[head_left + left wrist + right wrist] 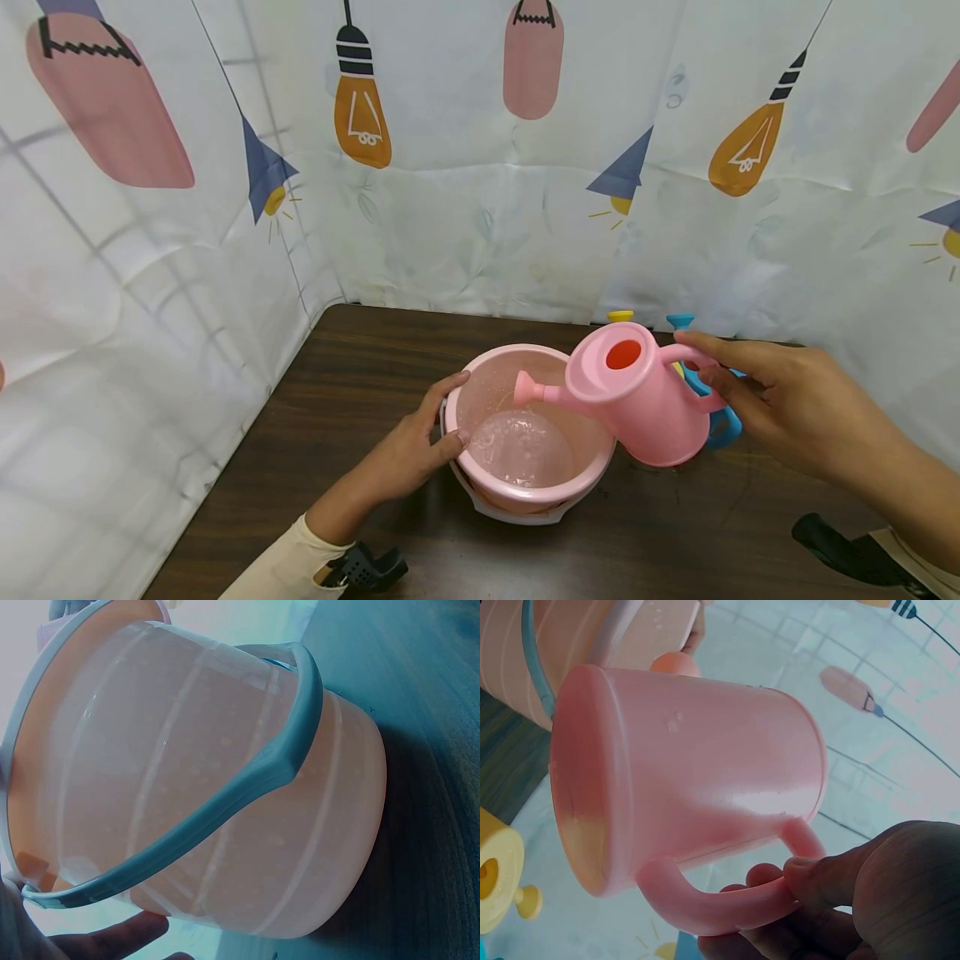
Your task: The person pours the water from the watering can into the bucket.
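And up in the air the can (pixel 652 417) is held, over the right side of the bucket (pixel 528 495)! Its handle is wrapped by the right hand (pixel 787 392), fingers well curled; the bucket's rim is gripped by the left hand (pixel 416 446). Water (pixel 517 446) in the bucket is shown by the head view alone. By the left wrist view, the bail (pixel 301 712) is revealed, slung across the outer wall; by the right, the can's base (pixel 577 825) and a yellow can's (pixel 501 840) body. The spout (pixel 553 393) is pointed left, over the bucket's mouth; the can's long axis is tilted, top leaned bucketward.
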Demonstrator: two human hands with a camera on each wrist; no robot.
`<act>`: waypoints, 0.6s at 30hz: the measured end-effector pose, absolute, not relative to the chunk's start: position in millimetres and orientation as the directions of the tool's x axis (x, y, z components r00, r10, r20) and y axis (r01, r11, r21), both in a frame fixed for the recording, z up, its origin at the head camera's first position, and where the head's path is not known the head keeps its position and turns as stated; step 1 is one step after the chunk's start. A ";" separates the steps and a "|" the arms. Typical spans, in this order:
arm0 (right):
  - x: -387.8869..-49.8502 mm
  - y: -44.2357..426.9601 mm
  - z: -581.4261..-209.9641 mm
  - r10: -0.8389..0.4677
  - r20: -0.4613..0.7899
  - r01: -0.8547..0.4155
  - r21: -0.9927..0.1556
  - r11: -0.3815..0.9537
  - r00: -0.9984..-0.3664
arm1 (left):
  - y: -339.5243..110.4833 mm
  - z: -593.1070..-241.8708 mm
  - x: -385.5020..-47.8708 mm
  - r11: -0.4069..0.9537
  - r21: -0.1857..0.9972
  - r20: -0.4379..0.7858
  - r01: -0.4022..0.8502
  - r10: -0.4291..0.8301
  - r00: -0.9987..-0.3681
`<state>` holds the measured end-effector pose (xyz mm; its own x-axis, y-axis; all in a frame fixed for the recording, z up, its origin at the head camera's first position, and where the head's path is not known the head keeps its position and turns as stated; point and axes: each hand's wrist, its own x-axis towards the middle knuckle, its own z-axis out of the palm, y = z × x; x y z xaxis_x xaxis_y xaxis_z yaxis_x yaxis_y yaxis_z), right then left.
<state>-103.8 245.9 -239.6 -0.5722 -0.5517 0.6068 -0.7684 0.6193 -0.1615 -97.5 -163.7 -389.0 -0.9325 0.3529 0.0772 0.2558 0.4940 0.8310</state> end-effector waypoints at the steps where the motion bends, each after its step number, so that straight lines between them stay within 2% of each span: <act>1: -103.9 245.7 -239.5 -0.553 0.607 -0.770 -0.161 0.618 -0.571 | -163.7 -388.9 -97.4 0.494 0.831 0.076 0.255 0.353 -0.933; 18: -104.3 245.6 -239.4 -0.555 0.600 -0.764 -0.153 0.628 -0.576 | -165.0 -388.8 -97.3 0.487 0.832 0.083 0.265 0.363 -0.928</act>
